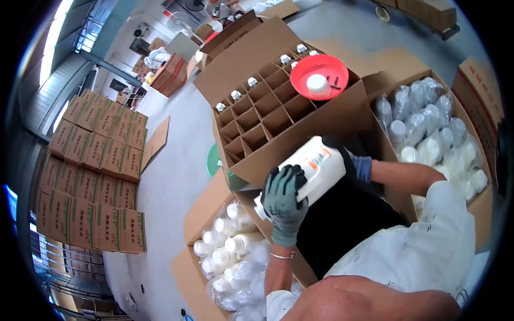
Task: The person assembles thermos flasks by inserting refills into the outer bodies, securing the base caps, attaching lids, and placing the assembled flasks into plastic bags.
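A white plastic bottle [325,170] with an orange label lies tilted across my lap, held between both hands. My left hand [284,203], in a grey-green glove with dark fingertips, is closed round its neck end, and a white end shows just beyond the fingers. At the base end my right hand [348,155], gloved in dark and blue, grips the bottle; its fingers are partly hidden. Just beyond stands an open carton [300,144] with cardboard dividers; several white-capped bottles [252,82] sit in its cells. On its corner rests a red bowl [342,67] holding a white cap [318,84] and small dark pieces.
An open box of white bottles in clear plastic [238,244] stands at my left, another box of wrapped bottles [428,125] at my right. A green basin [214,160] is partly hidden behind the carton. Stacked printed cartons [93,176] stand far left; a cart [428,13] is at top right.
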A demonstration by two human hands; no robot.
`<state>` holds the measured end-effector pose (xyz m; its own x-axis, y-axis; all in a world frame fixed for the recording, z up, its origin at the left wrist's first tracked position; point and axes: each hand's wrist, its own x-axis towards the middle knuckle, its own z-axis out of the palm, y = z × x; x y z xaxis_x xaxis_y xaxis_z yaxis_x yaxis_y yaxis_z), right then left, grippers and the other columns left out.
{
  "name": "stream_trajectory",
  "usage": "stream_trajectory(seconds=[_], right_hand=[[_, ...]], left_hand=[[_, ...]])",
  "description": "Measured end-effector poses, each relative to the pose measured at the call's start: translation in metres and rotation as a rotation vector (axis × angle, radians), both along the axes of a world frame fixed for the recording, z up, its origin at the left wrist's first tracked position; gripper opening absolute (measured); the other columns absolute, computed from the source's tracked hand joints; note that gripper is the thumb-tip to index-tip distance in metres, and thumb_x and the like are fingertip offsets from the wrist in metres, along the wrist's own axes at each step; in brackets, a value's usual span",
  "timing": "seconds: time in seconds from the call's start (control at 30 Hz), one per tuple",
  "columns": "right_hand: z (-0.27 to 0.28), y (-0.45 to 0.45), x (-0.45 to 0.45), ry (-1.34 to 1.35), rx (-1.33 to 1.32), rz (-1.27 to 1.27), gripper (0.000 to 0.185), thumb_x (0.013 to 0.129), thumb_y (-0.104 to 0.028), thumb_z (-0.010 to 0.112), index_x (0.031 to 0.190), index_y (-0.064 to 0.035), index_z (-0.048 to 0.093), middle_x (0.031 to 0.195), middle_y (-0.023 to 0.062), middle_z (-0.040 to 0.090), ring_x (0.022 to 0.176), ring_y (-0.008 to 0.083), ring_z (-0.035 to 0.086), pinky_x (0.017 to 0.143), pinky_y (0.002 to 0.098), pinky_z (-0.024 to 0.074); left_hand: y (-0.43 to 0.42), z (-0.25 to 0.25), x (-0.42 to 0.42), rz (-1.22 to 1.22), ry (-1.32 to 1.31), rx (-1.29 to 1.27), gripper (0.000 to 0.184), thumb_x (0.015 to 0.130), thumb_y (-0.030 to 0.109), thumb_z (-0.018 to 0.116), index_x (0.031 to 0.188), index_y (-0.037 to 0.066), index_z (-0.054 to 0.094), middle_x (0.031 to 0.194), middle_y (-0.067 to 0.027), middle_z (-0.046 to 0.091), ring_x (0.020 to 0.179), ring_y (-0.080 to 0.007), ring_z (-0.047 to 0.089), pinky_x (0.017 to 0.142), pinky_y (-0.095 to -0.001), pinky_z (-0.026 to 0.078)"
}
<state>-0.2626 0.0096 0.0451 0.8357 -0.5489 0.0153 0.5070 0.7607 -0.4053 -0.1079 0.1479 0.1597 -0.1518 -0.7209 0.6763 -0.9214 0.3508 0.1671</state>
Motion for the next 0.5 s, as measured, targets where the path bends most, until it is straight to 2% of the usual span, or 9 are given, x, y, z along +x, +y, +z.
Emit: stream_trajectory(seconds=[0.07, 0.13, 0.2, 0.23, 0.27, 0.33, 0.4, 0.43, 0.5], right_hand=[[0.006, -0.007, -0.003, 0.166, -0.018, -0.006, 0.046, 0.095, -0.044, 0.055, 0.123, -0.0072, 0.059, 0.111, 0.0081, 0.066, 0.103, 0.018, 0.063, 0.096, 0.0352, 0.0487], [0.031, -0.009, -0.008, 0.303, -0.154, 0.085, 0.055, 0.095, -0.047, 0.054, 0.132, -0.0057, 0.052, 0.124, 0.0122, 0.059, 0.115, 0.0225, 0.057, 0.103, 0.0375, 0.0426], [0.047, -0.011, -0.004, 0.564, -1.022, -0.325, 0.068, 0.094, -0.051, 0.054, 0.143, -0.0062, 0.04, 0.14, 0.016, 0.045, 0.132, 0.0291, 0.041, 0.111, 0.0422, 0.0328], [0.062, -0.012, -0.011, 0.356, -1.272, -0.296, 0.084, 0.088, -0.057, 0.058, 0.15, -0.0088, 0.028, 0.15, 0.0165, 0.03, 0.141, 0.0335, 0.024, 0.114, 0.0476, 0.0233], [0.071, -0.017, -0.008, 0.298, -1.468, -0.285, 0.088, 0.081, -0.056, 0.067, 0.149, -0.0112, 0.032, 0.15, 0.0164, 0.033, 0.141, 0.0353, 0.024, 0.114, 0.0499, 0.0228], [0.107, -0.018, -0.007, 0.268, -1.874, -0.341, 0.088, 0.075, -0.05, 0.072, 0.147, -0.0142, 0.037, 0.15, 0.0168, 0.034, 0.141, 0.0363, 0.024, 0.114, 0.05, 0.0219], [0.101, -0.026, 0.006, 0.223, -1.694, -0.189, 0.092, 0.072, -0.056, 0.072, 0.145, -0.0099, 0.041, 0.152, 0.0199, 0.03, 0.142, 0.037, 0.025, 0.113, 0.0507, 0.0221], [0.094, -0.028, 0.009, 0.25, -1.602, -0.181, 0.081, 0.077, -0.05, 0.07, 0.143, -0.0127, 0.043, 0.148, 0.0186, 0.035, 0.139, 0.0362, 0.029, 0.113, 0.0497, 0.0245], [0.082, -0.028, 0.01, 0.324, -1.492, -0.21, 0.067, 0.084, -0.043, 0.066, 0.141, -0.0134, 0.046, 0.141, 0.0163, 0.044, 0.135, 0.0323, 0.037, 0.111, 0.046, 0.0305]], left_hand=[[-0.007, -0.012, 0.017, -0.034, 0.127, -0.065, 0.033, 0.072, -0.005, 0.057, 0.102, 0.005, 0.066, 0.103, -0.0111, 0.069, 0.103, -0.031, 0.064, 0.101, -0.0436, 0.046], [-0.006, -0.037, 0.033, -0.037, 0.525, 0.035, 0.028, 0.082, -0.002, 0.056, 0.107, 0.002, 0.067, 0.101, -0.0121, 0.07, 0.096, -0.0271, 0.067, 0.093, -0.0378, 0.05], [0.002, -0.052, 0.049, 0.168, 0.976, 0.225, 0.024, 0.091, 0.005, 0.054, 0.11, -0.001, 0.067, 0.1, -0.013, 0.071, 0.09, -0.0225, 0.067, 0.085, -0.0334, 0.053], [0.007, -0.054, 0.061, 0.214, 0.536, 0.356, 0.029, 0.097, 0.018, 0.051, 0.11, -0.004, 0.065, 0.104, -0.0143, 0.068, 0.089, -0.0193, 0.065, 0.079, -0.0325, 0.052], [0.008, -0.052, 0.055, 0.151, 0.915, 0.44, 0.035, 0.1, 0.024, 0.049, 0.11, -0.006, 0.065, 0.103, -0.0118, 0.068, 0.088, -0.0164, 0.064, 0.078, -0.0316, 0.051], [0.006, -0.06, 0.051, 0.115, 0.979, 0.443, 0.038, 0.102, 0.027, 0.047, 0.109, -0.005, 0.065, 0.101, -0.0113, 0.068, 0.086, -0.0159, 0.063, 0.076, -0.0309, 0.051], [0.002, -0.083, 0.065, 0.109, 1.174, 0.508, 0.038, 0.102, 0.027, 0.046, 0.109, -0.006, 0.065, 0.1, -0.0113, 0.068, 0.086, -0.0157, 0.063, 0.076, -0.0307, 0.051], [-0.002, -0.086, 0.067, 0.108, 1.306, 0.554, 0.038, 0.102, 0.027, 0.045, 0.109, -0.006, 0.065, 0.1, -0.0114, 0.068, 0.086, -0.0157, 0.063, 0.076, -0.0307, 0.05], [-0.001, -0.089, 0.067, 0.167, 1.044, 0.448, 0.038, 0.102, 0.026, 0.046, 0.109, -0.005, 0.066, 0.1, -0.0121, 0.068, 0.087, -0.0165, 0.063, 0.076, -0.0315, 0.05]])
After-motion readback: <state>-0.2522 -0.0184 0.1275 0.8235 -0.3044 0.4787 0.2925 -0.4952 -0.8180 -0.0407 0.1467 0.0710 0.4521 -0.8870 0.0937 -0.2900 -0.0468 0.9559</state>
